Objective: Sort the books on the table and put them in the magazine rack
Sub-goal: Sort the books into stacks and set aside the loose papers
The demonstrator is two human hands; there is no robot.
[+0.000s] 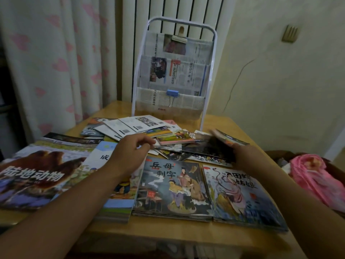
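Several sorted stacks of picture books lie along the near table edge: a camel-cover book (37,174) at left, a blue-cover stack (119,195), a dark illustrated stack (173,187) and another (242,197) at right. A loose jumble of small books (141,128) lies behind them. The white magazine rack (171,71), lined with newspaper, stands at the table's far edge. My left hand (130,150) hovers over the jumble with fingers loosely curled, holding nothing. My right hand (244,156) grips a small dark book (229,139) lifted at the right of the pile.
The wooden table (168,238) shows bare at its near edge. A pink cloth bundle (315,174) sits off the table at right. A curtain (46,62) hangs at left, and a white radiator (177,14) stands behind the rack.
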